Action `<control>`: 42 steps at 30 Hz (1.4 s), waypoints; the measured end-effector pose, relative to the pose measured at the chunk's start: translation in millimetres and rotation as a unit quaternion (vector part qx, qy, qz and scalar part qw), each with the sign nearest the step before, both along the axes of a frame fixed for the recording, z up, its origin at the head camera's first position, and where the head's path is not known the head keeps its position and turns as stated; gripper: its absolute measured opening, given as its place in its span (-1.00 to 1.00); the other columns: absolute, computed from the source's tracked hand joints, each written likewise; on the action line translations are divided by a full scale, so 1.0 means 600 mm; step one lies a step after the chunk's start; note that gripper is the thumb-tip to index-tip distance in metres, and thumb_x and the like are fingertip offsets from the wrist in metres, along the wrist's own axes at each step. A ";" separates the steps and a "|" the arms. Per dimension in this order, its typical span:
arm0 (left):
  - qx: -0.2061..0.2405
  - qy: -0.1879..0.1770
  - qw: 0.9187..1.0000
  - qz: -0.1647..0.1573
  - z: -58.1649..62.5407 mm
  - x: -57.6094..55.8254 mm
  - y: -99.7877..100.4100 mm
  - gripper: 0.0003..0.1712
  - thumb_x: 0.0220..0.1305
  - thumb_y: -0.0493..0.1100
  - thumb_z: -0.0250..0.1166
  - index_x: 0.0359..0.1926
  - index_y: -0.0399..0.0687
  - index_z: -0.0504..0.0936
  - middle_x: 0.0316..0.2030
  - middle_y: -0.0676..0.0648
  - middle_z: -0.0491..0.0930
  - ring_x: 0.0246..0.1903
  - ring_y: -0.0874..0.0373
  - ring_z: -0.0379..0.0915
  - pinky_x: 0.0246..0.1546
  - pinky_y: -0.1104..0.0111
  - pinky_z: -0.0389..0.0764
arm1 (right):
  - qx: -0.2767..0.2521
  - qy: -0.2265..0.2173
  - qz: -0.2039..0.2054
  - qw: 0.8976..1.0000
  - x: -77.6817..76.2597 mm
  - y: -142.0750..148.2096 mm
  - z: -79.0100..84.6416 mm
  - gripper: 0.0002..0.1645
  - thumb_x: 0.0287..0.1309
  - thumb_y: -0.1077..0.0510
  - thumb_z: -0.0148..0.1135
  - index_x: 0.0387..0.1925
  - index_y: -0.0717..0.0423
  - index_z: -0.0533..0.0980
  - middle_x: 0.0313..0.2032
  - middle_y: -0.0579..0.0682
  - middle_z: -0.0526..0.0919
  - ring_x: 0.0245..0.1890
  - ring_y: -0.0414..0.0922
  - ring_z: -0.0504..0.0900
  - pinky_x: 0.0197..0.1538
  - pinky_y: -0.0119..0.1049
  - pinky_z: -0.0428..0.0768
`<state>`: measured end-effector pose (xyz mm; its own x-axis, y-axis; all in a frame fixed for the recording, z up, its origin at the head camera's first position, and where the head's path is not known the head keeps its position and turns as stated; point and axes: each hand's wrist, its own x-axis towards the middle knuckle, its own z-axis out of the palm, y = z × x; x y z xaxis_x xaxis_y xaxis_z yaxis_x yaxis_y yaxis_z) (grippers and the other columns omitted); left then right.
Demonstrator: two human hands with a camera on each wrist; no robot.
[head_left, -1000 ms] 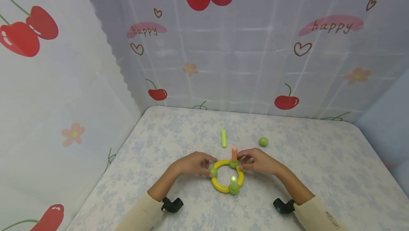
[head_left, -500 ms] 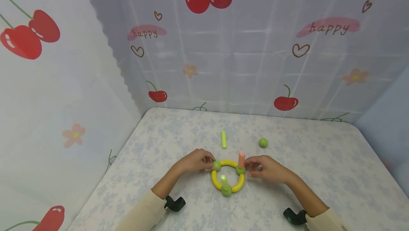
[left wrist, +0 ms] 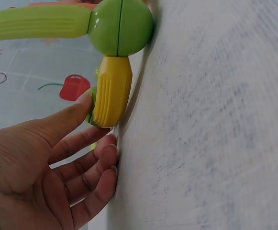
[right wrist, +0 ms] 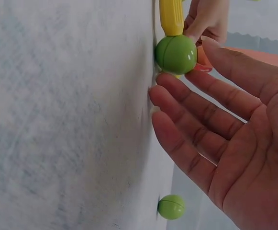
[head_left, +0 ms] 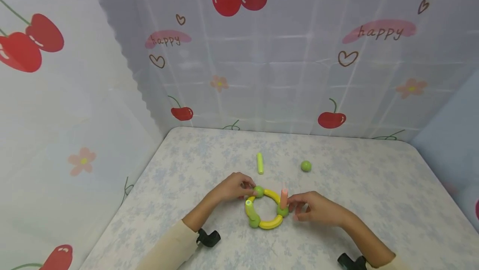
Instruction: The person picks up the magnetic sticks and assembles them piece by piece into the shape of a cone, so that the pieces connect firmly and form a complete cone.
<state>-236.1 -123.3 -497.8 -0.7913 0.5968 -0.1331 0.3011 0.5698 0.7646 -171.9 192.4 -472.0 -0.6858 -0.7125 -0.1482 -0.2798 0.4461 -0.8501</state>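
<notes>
A ring of curved yellow rods (head_left: pixel 271 224) joined by green balls lies on the table. At its far left, my left hand (head_left: pixel 233 187) pinches one green ball (head_left: pixel 259 191) between thumb and fingers. An orange rod (head_left: pixel 284 198) stands upright on the right-hand green ball (right wrist: pixel 176 55). My right hand (head_left: pixel 318 208) is beside that ball, its fingers loosely bent and fingertips right at it. From the near-left green ball (left wrist: pixel 121 26) rises a light green rod (left wrist: pixel 38 22). In the left wrist view, a yellow rod partly covers the pinched ball.
Farther back on the patterned table (head_left: pixel 194 153) lie a loose lime-green rod (head_left: pixel 260 163) and, to its right, a loose green ball (head_left: pixel 306 166). A cherry-printed curtain (head_left: pixel 277 74) hangs behind the table and along its left side.
The ring has turned clockwise as seen from above, its upright rods travelling with it. My left hand has followed its ball away from me; my right hand has shifted right and nearer.
</notes>
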 end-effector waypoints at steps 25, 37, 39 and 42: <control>0.051 -0.028 0.998 0.010 -0.026 0.004 -0.027 -0.80 0.31 -0.07 0.44 -0.11 -0.03 0.79 -0.41 0.11 0.68 -0.49 0.24 0.55 -0.43 0.42 0.59 | 0.026 0.101 -0.019 0.994 -0.067 -0.014 0.039 -0.66 0.31 0.20 0.35 0.05 0.29 0.62 -0.25 -0.10 0.72 -0.25 -0.18 0.67 -0.20 -0.34 0.66; 0.127 -0.121 0.984 0.018 -0.044 0.003 -0.040 -0.76 0.34 -0.16 0.41 -0.02 -0.12 0.76 -0.41 -0.04 0.73 -0.52 0.19 0.59 -0.45 0.37 0.63 | 0.088 0.121 -0.092 0.985 -0.174 -0.090 0.038 -0.64 0.26 0.16 0.42 -0.03 0.34 0.64 -0.38 0.01 0.73 -0.43 0.06 0.71 -0.41 -0.30 0.62; 0.131 -0.127 0.983 0.017 -0.045 0.002 -0.042 -0.76 0.34 -0.17 0.40 -0.01 -0.13 0.75 -0.39 -0.05 0.73 -0.52 0.19 0.59 -0.45 0.37 0.64 | 0.102 0.124 -0.101 0.982 -0.187 -0.101 0.038 -0.65 0.27 0.15 0.41 -0.04 0.33 0.64 -0.39 0.02 0.73 -0.44 0.06 0.71 -0.44 -0.30 0.60; 0.131 -0.128 0.983 0.014 -0.044 0.002 -0.043 -0.74 0.35 -0.17 0.40 0.01 -0.14 0.74 -0.38 -0.04 0.73 -0.51 0.20 0.59 -0.44 0.37 0.64 | 0.118 0.120 -0.111 0.980 -0.204 -0.117 0.034 -0.67 0.25 0.12 0.43 -0.08 0.30 0.65 -0.40 0.02 0.73 -0.45 0.05 0.70 -0.46 -0.30 0.59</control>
<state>-234.9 -148.8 -524.3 -0.7679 0.6163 -0.1746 0.0665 0.3477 0.9353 -294.1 122.3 -451.4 -0.8552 -0.5073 -0.1061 -0.3327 0.6943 -0.6381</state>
